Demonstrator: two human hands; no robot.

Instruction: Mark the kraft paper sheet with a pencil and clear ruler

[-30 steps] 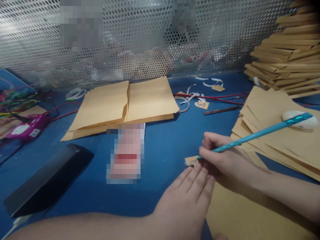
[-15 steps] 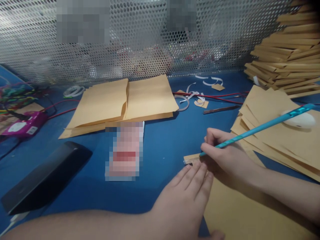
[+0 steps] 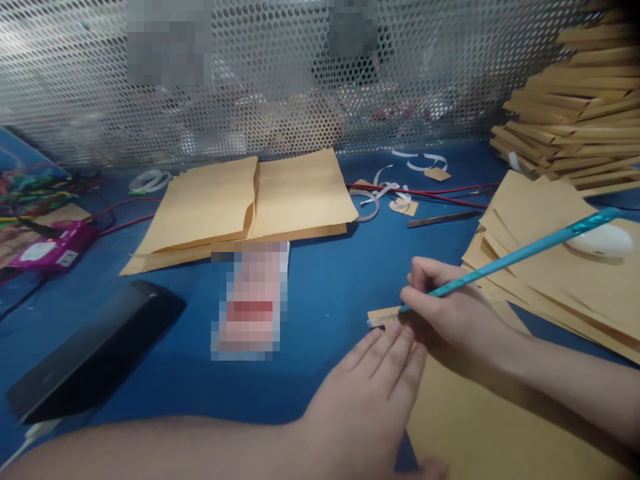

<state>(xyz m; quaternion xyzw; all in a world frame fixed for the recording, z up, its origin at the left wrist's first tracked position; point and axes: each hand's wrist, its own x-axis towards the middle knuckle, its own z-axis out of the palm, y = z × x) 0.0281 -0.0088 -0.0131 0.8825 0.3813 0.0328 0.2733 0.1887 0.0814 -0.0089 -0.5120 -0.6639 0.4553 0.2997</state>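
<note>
My right hand grips a teal pencil, its tip down at the edge of a brown paper sheet. My left hand lies flat over the near corner of that sheet, fingers stretched out and close together. From under its fingertips shows the end of a clear strip that looks like a ruler. Most of this strip is hidden by both hands. The fingertips of the left hand are right beside the pencil tip.
Open brown paper folders lie at the back, partly over a blurred phone-like slab. A black box is at left, beyond it a purple device. Brown paper bears a white mouse; a tall folder stack stands behind.
</note>
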